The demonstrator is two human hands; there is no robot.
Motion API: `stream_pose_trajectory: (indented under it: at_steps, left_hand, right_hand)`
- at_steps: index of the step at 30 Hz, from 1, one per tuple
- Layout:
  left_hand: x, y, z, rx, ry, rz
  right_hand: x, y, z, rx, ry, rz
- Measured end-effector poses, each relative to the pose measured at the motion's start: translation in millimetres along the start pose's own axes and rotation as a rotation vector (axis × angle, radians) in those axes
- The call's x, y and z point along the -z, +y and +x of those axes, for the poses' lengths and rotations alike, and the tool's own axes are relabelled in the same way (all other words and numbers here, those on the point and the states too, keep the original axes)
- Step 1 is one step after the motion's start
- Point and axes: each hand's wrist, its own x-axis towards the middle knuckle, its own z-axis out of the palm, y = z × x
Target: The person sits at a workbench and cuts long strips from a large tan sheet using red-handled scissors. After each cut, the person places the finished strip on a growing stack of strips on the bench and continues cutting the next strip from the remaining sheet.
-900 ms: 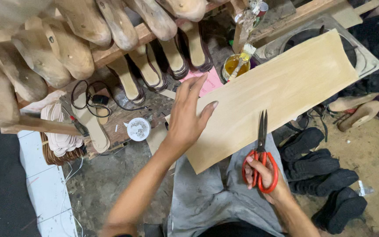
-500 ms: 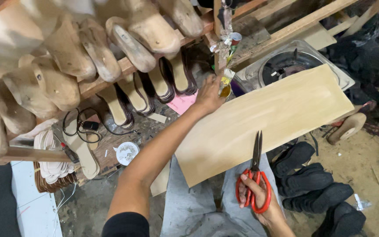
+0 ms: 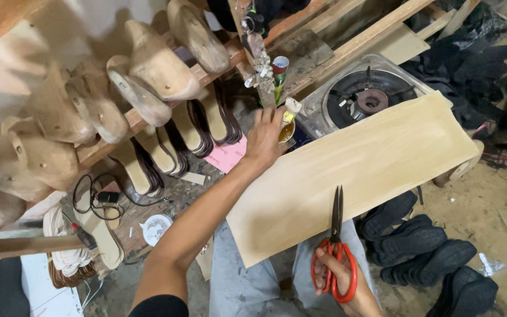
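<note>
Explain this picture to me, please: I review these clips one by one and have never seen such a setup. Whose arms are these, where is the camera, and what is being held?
There is no machine here. The camera sits on a person's head and looks down at their own two bare hands. The right hand grips red-handled scissors, blades closed and pointing away, lying on a large tan sheet that rests across the person's lap. The left hand is stretched forward to a small bottle of yellowish liquid; whether it grips the bottle cannot be told. Around them: wooden shoe lasts on a rack, a gas burner behind the sheet, black shoe soles on the dirt floor, and a small white lid.
</note>
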Motion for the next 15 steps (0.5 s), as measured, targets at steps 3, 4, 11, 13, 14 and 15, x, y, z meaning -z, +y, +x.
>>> stream_pose_trajectory:
  at_steps: [3, 4, 11, 13, 14, 15]
  left_hand:
    - [5.7, 17.0, 22.0, -0.045, 0.028, -0.039]
    - [2.7, 23.3, 32.7, -0.064, 0.023, -0.053]
    - [-59.7, 44.4, 155.1, -0.078, 0.035, 0.036]
    - [-79.6, 34.4, 197.0, 0.015, 0.045, 0.08]
    - [-88.1, 25.1, 213.4, 0.078, 0.034, 0.109]
    - [-97.4, 18.1, 229.4, 0.14, 0.019, 0.137]
  right_hand:
    - [-2.5, -2.2, 1.1, -0.115, 0.106, -0.011]
    - [-2.8, -1.5, 2.4, -0.104, 0.073, 0.01]
    - [30.7, 45.1, 29.8, -0.181, 0.127, -0.087]
    - [51.4, 69.6, 46.6, -0.143, 0.139, -0.091]
    - [60.2, 84.0, 53.2, -0.153, 0.165, -0.08]
    - [68.7, 97.8, 57.9, -0.164, 0.194, -0.068]
